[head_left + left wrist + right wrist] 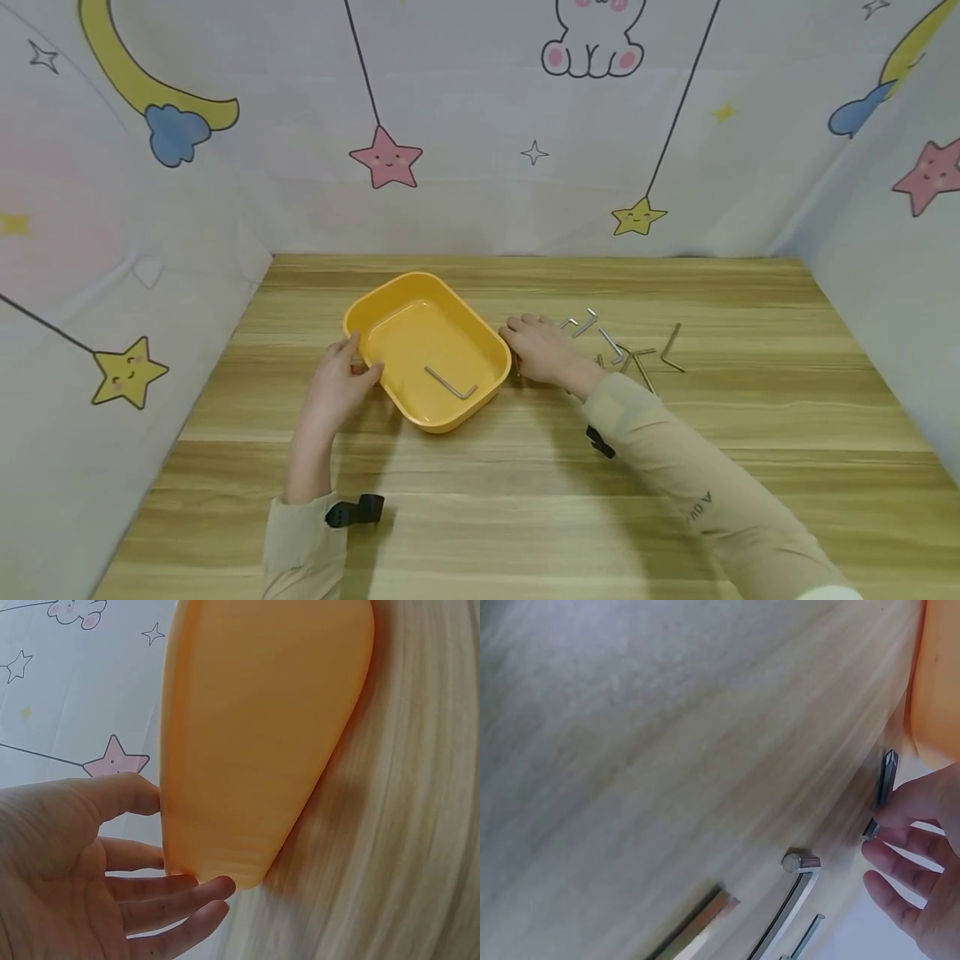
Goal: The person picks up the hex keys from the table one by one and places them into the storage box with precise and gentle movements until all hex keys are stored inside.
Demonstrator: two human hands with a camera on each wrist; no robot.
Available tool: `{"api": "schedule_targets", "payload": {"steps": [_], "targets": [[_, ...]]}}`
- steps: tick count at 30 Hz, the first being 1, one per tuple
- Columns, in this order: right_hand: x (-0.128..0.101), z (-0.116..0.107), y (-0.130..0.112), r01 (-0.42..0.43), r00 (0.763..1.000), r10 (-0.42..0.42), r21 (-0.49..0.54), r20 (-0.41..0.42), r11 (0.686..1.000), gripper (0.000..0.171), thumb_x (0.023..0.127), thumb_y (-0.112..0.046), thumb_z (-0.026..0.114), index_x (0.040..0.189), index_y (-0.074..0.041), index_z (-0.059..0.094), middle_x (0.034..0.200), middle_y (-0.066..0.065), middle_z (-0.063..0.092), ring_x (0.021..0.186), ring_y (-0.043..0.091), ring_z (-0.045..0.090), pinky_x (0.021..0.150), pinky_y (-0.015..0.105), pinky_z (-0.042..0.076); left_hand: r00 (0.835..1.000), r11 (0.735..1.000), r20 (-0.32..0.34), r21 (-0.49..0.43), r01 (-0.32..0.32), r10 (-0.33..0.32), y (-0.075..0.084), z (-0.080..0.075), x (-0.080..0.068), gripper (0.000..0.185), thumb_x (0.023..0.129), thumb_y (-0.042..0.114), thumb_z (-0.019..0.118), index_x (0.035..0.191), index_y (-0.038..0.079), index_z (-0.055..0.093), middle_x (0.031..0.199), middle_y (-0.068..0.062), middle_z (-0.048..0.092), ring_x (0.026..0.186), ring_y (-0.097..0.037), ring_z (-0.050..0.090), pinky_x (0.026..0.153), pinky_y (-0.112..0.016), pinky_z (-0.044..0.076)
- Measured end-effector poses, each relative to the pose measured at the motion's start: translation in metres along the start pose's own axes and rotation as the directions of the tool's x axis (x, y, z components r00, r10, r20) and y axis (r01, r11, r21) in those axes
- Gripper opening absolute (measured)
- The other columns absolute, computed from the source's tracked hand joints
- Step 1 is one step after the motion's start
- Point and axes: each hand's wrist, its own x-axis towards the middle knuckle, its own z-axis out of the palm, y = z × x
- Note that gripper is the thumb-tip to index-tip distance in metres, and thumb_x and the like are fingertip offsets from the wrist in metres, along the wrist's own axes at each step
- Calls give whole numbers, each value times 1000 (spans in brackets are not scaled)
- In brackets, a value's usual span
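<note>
We see the left hand resting against the near-left rim of a shallow yellow rectangular plastic tray with rounded corners, the thumb hooked over the rim's edge and the fingers lying relaxed along the outer wall; the left wrist view shows those fingers spread loosely under the tray's side rather than clamped round it. Inside the tray, just to the right of that hand, lies one L-shaped silver metal hex key flat on the floor of the tray. On the other side of the tray sits the right hand, palm down on the light wooden tabletop, its fingers close beside the tray's right wall. The right wrist view shows the fingertips of this hand pinching a small dark-tipped hex key that stands just beside the tray's edge. Beyond the right hand, further out to its right, a loose scatter of more silver hex keys lies on the wood, some overlapping, none touching the tray. Both forearms wear beige sleeves with black straps at the wrists.
</note>
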Motion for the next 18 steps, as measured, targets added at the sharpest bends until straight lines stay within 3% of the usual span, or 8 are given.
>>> {"api": "schedule_targets", "payload": {"steps": [5, 18], "targets": [[1, 2, 0, -14, 1000, 15, -13, 14, 1000, 18, 91, -13, 62, 109, -14, 62, 107, 4, 63, 98, 24, 58, 82, 40, 50, 1000, 1000, 0, -2, 7, -7, 0, 1, 0, 72, 96, 30, 54, 152, -2, 19, 152, -26, 30, 120, -38, 53, 98, -52, 46], [2, 4, 1, -10, 999, 9, -18, -32, 1000, 13, 90, -12, 64, 102, -12, 62, 97, 4, 63, 89, 23, 58, 72, 35, 48, 1000, 1000, -8, 2, 12, -12, -1, 1, -1, 72, 96, 30, 54, 152, -1, 19, 151, -26, 31, 120, -38, 54, 97, -51, 47]]}}
